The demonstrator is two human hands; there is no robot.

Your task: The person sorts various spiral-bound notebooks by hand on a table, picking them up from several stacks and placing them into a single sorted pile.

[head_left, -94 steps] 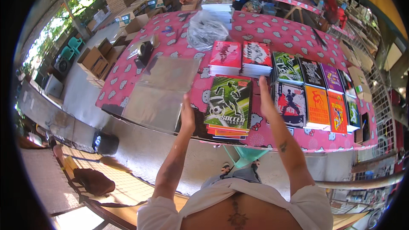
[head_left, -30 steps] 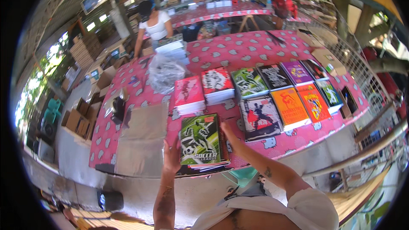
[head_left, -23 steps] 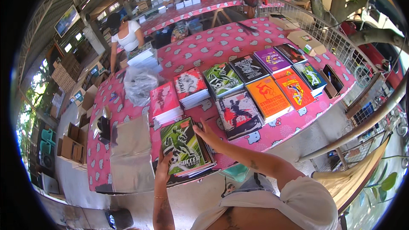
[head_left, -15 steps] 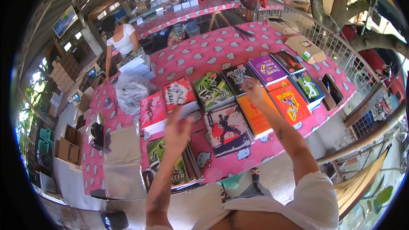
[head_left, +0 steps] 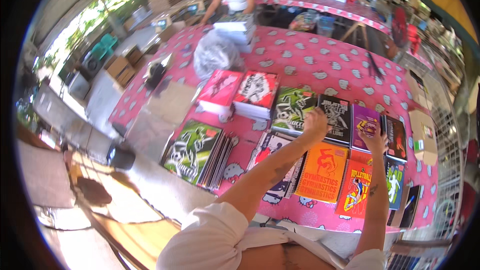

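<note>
The left forearm is slanting from the lower middle of the view up toward the right. The left hand is reaching forward at its end, the back facing upward and the fingers bending downward. The right forearm is standing nearly vertical in the view. The right hand is pointing forward, its fingers separating around a gap. The two hands are working apart, the left leading slightly forward. Finger positions are hiding whether either hand is gripping.
</note>
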